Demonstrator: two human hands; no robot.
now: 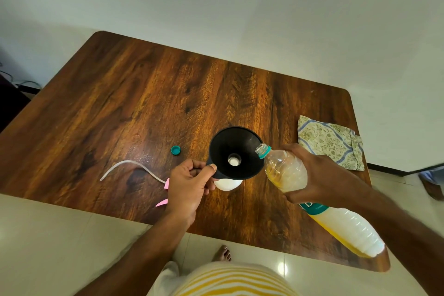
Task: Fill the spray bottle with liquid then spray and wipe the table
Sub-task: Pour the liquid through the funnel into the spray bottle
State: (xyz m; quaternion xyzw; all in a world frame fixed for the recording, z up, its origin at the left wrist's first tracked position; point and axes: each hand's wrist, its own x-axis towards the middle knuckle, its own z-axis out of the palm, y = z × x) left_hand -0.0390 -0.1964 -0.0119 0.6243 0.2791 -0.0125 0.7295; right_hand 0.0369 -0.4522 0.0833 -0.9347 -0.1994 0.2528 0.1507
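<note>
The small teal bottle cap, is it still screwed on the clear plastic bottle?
No, the small teal bottle cap lies alone on the wooden table, left of the black funnel.

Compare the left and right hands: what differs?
The left hand pinches the black plastic funnel by its tab, steadying it on the white spray bottle. The right hand wraps the clear plastic bottle of yellow liquid, tilted with its open mouth at the funnel rim. Both are bare and closed on something.

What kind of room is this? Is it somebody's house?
Probably a room in a home, maybe a dining area. A wooden table stands on shiny pale floor tiles by plain white walls, a patterned cloth lies on it, and the person is barefoot.
</note>
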